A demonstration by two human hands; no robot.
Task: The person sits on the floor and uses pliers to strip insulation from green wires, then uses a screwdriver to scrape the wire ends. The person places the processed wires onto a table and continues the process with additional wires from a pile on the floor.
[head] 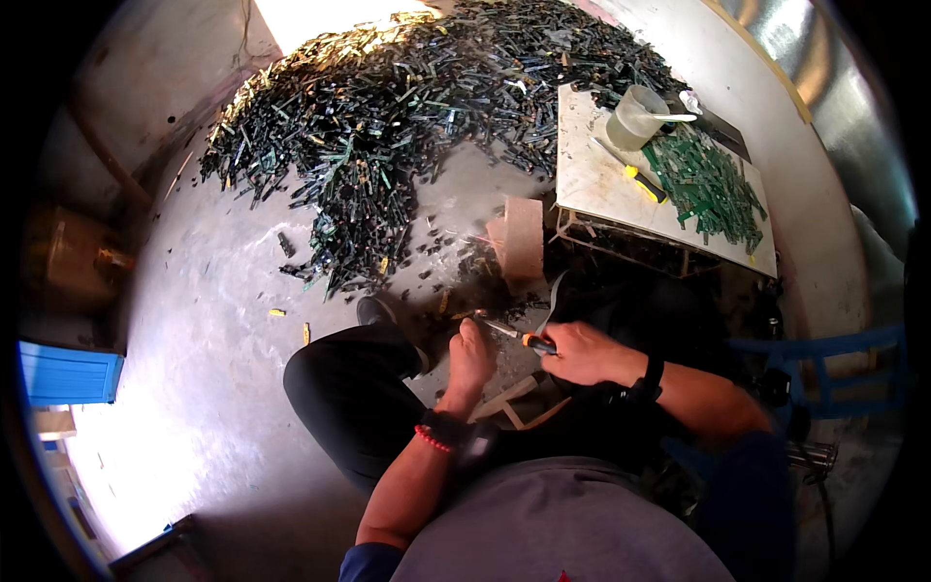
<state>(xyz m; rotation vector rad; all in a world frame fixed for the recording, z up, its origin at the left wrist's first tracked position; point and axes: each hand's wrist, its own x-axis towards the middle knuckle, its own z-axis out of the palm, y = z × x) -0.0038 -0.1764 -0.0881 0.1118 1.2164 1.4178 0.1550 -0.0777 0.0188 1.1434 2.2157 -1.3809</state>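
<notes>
My right hand (588, 353) is closed around the black and orange handle of a screwdriver (534, 342), whose metal shaft points left towards my left hand. My left hand (471, 356) has its fingers closed on a small piece (478, 313) that the tool's tip meets or nearly meets; the piece is too small to name. Below the hands are my legs in dark trousers. Beyond them a brownish board (524, 240) stands among dark scraps on the floor.
A large heap of narrow dark electronic strips (364, 145) covers the floor ahead. At the right, a low white-topped table (589, 174) holds a plastic cup (634, 120), a yellow and black screwdriver (644, 183) and green circuit board strips (702, 185). A blue chair (822, 345) stands at far right.
</notes>
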